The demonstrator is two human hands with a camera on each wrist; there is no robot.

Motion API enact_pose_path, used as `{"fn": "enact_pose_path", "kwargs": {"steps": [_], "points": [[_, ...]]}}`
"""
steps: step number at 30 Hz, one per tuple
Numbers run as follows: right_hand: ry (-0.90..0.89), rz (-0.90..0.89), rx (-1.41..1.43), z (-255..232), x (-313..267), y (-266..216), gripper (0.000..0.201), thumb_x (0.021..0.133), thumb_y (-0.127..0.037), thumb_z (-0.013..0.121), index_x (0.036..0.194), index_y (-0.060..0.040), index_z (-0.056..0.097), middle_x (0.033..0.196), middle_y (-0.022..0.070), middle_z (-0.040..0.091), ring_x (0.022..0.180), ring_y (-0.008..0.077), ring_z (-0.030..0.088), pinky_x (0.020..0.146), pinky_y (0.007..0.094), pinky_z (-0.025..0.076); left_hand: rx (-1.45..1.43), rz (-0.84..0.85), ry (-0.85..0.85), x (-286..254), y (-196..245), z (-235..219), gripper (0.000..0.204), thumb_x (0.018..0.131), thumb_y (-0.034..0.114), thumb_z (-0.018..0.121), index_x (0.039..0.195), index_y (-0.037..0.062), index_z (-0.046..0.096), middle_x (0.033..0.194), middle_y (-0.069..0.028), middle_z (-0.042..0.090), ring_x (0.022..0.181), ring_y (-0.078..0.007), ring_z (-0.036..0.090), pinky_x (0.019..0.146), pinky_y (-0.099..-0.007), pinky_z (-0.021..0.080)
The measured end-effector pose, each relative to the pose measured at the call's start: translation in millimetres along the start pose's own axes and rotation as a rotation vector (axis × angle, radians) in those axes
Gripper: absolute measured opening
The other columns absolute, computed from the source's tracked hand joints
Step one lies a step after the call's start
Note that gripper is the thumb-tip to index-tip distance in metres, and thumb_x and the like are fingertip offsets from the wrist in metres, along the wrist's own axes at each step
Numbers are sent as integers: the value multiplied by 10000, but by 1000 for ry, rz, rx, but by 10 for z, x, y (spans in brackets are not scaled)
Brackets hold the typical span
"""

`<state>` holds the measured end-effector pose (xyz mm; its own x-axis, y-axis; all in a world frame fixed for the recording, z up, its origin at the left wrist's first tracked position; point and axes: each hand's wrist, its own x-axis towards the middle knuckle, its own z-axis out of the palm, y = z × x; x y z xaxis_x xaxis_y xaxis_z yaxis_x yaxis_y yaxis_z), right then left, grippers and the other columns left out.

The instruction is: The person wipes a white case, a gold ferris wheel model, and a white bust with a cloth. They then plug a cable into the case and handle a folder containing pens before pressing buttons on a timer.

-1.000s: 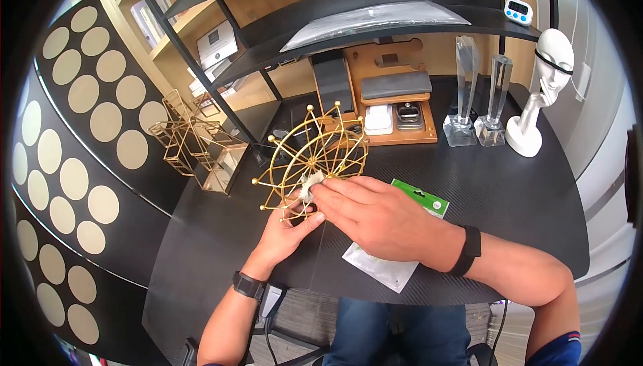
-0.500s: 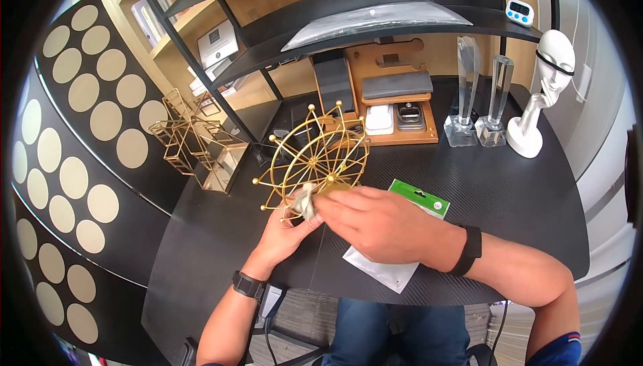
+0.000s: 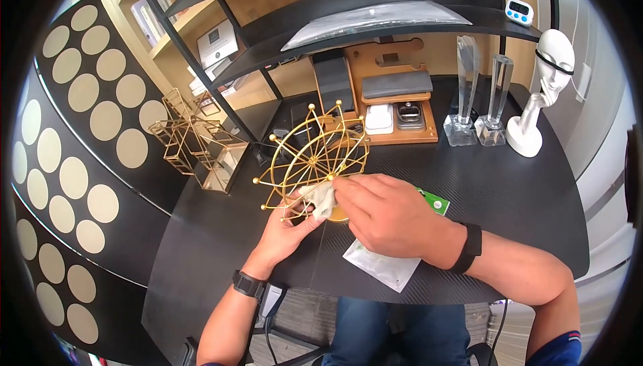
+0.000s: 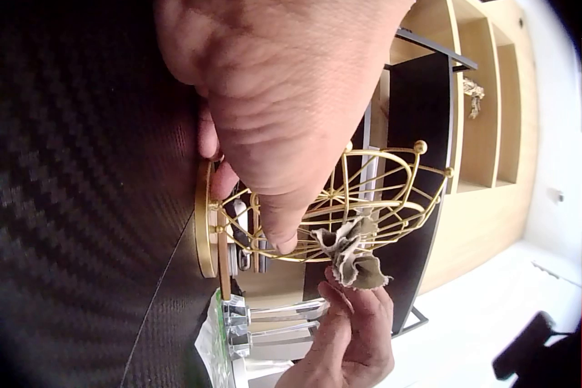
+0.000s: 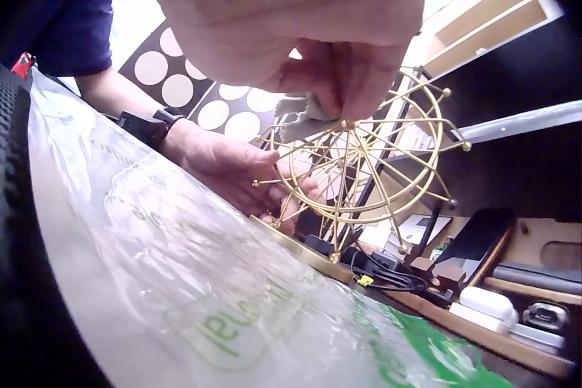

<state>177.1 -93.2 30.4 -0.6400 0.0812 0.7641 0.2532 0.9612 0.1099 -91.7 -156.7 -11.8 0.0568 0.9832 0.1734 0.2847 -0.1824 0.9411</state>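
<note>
A gold wire Ferris wheel ornament (image 3: 312, 161) stands on the black desk on its round base. My left hand (image 3: 284, 232) grips it low on its left side, thumb in front and fingers behind, near the base (image 4: 207, 224). In my right hand (image 3: 395, 222) a crumpled pale grey cloth (image 3: 324, 202) is pinched between thumb and fingers. The cloth (image 5: 307, 120) lies against the wheel's wires near the hub in the right wrist view. Loose folds of it spread out beyond the fingertips in the left wrist view.
Under my right forearm lies a clear plastic packet (image 3: 385, 269) with a green top. A second gold wire ornament (image 3: 201, 141) stands left. Behind are a wooden organizer (image 3: 429, 128), crystal trophies (image 3: 462, 98) and a white head figurine (image 3: 526, 131), with a black shelf (image 3: 402, 34) above.
My right hand moved slightly down, then back up and right, shifting the cloth across the front of the wheel and uncovering part of the base. My left hand kept its hold.
</note>
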Motion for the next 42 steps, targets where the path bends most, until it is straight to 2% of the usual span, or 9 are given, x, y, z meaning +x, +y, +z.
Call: {"fn": "enact_pose_path", "kwargs": {"steps": [2, 8, 14, 25, 29, 31, 34, 37, 42], "points": [[25, 38, 1, -19, 4, 8, 418, 791, -106, 746, 1163, 79, 706, 1299, 186, 684, 1132, 308, 691, 984, 413, 569, 25, -45, 14, -4, 58, 33, 622, 983, 168, 813, 1533, 44, 549, 1352, -31, 674, 1191, -133, 613, 1043, -330, 499], [62, 205, 1, -62, 56, 59, 395, 789, -78, 727, 1143, 95, 694, 1219, 193, 691, 1058, 315, 703, 912, 397, 593, 23, 44, -5, 29, 61, 44, 618, 991, 209, 811, 1531, 47, 559, 1195, -10, 712, 1123, -113, 609, 969, -281, 496], [161, 220, -50, -58, 93, 34, 347, 902, -162, 719, 1159, 66, 665, 1220, 169, 647, 1067, 287, 663, 907, 383, 565, -24, 8, -4, 21, 103, 66, 604, 995, 203, 806, 1525, 46, 562, 1165, -2, 700, 1093, -117, 604, 991, -295, 493], [-41, 152, 171, -67, 58, 40, 446, 913, -89, 721, 1337, 6, 617, 1354, 168, 585, 1136, 301, 689, 835, 379, 631, 16, 1, 0, 6, 80, 33, 581, 993, 195, 810, 1504, 47, 576, 1231, -3, 709, 1100, -116, 601, 1002, -300, 490], [-100, 133, 188, -95, 58, 42, 452, 905, -67, 696, 1345, -2, 616, 1358, 173, 583, 1164, 303, 692, 806, 385, 648, -20, 1, 28, -5, 60, 52, 602, 990, 199, 814, 1519, 53, 568, 1273, -7, 712, 1105, -112, 595, 1008, -297, 484], [-71, 138, 207, -94, 62, 24, 349, 918, -85, 659, 1251, -5, 596, 1254, 155, 586, 1063, 306, 705, 816, 394, 642, -11, -2, 19, 2, 89, 54, 607, 990, 200, 814, 1523, 53, 565, 1276, -7, 712, 1115, -112, 597, 1011, -296, 484], [-93, 166, 231, -104, 68, 8, 331, 927, -88, 655, 1242, -4, 594, 1211, 147, 582, 1059, 303, 701, 805, 398, 642, -3, 6, 5, 2, 76, 43, 612, 989, 203, 815, 1526, 53, 563, 1281, -5, 711, 1132, -115, 602, 1015, -297, 484], [-148, 190, 241, -89, 62, 12, 455, 877, -49, 713, 1315, 25, 616, 1371, 183, 583, 1165, 314, 694, 818, 388, 650, 2, 13, 10, 14, 98, 49, 611, 988, 201, 815, 1523, 50, 563, 1273, -5, 709, 1140, -118, 608, 1013, -299, 487], [-122, 167, 212, 3, 0, 23, 463, 870, -51, 736, 1308, 49, 623, 1332, 177, 617, 1156, 312, 696, 846, 386, 636, 9, 15, 14, -4, 118, 59, 597, 993, 196, 809, 1516, 43, 566, 1248, -26, 708, 1128, -127, 617, 1008, -308, 496]]}}
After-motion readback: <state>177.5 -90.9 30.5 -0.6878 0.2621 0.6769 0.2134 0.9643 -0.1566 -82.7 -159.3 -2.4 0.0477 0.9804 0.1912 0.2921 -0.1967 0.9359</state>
